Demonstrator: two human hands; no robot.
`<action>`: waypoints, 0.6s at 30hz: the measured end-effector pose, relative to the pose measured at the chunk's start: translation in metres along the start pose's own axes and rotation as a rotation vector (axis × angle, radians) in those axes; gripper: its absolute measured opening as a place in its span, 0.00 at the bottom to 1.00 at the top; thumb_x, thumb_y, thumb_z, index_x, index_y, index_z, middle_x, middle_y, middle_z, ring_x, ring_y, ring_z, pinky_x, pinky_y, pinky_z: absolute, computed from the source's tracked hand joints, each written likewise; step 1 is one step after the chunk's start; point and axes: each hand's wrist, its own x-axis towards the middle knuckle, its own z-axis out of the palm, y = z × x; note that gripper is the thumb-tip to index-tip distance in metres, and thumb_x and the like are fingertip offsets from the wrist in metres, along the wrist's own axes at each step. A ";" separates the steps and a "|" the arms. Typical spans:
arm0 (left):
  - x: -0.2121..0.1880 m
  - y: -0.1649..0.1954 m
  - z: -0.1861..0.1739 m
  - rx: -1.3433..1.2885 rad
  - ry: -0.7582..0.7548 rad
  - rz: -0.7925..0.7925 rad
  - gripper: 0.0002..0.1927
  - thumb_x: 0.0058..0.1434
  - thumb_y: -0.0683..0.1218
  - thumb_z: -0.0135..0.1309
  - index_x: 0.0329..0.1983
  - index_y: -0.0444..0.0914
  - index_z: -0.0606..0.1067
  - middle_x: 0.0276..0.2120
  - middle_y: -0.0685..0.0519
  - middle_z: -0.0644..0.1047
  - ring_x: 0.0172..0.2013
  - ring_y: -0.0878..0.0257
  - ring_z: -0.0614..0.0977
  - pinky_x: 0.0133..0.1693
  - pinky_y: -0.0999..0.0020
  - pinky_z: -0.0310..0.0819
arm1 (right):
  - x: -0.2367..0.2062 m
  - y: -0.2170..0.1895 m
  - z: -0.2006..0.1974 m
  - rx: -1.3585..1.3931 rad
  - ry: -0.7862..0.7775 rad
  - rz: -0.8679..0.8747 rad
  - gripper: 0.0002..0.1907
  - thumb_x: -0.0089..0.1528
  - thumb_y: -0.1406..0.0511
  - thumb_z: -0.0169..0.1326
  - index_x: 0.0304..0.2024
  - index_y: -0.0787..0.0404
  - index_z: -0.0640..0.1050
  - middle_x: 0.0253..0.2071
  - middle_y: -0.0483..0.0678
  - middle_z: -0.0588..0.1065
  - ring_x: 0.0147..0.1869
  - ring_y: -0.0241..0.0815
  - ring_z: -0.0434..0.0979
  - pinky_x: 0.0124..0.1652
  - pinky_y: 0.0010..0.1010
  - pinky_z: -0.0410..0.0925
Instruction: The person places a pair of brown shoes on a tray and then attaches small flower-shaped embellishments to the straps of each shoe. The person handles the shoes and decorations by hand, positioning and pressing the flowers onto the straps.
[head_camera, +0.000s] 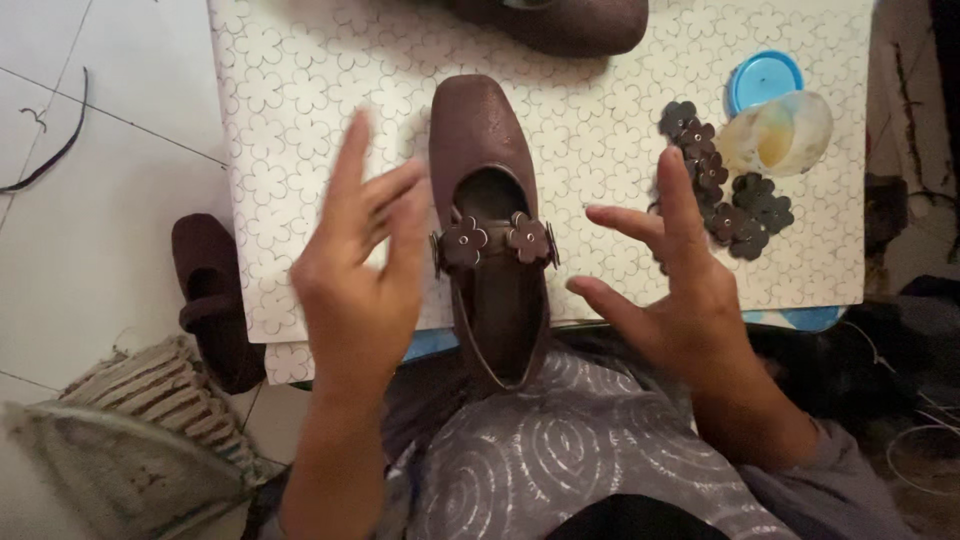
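While both hands hover, left hand and right hand flank brown shoe, each grip open, empty.

The brown shoe at frame centre looks like matt, grainy leather; its strap flowers carry shiny metal studs. The board beneath appears paper-covered, flower-printed.

Grey swirl-patterned garment, bare forearms — sleeveless

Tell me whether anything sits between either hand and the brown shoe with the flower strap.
Nothing visible does. The left hand and right hand hover open on either side of the brown shoe, with only bare patterned board between.
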 end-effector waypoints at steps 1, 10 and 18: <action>-0.012 -0.005 -0.001 0.026 0.030 -0.067 0.28 0.78 0.44 0.53 0.77 0.36 0.59 0.53 0.41 0.84 0.51 0.56 0.90 0.47 0.65 0.85 | 0.002 0.001 0.005 0.035 0.011 -0.048 0.59 0.58 0.67 0.69 0.77 0.60 0.41 0.57 0.57 0.78 0.66 0.53 0.77 0.66 0.46 0.68; -0.050 0.006 0.012 0.215 -0.096 -0.183 0.49 0.64 0.48 0.62 0.81 0.35 0.47 0.55 0.37 0.79 0.48 0.49 0.85 0.45 0.62 0.82 | 0.043 -0.008 0.060 -0.190 -0.041 -0.537 0.34 0.67 0.69 0.61 0.73 0.60 0.64 0.59 0.56 0.78 0.67 0.54 0.78 0.66 0.46 0.72; -0.047 -0.007 0.032 0.583 -0.092 -0.042 0.36 0.75 0.46 0.54 0.75 0.27 0.48 0.69 0.29 0.73 0.19 0.65 0.79 0.24 0.70 0.76 | 0.054 -0.006 0.071 -0.239 -0.027 -0.589 0.26 0.67 0.69 0.58 0.68 0.60 0.71 0.51 0.54 0.79 0.54 0.49 0.81 0.61 0.44 0.75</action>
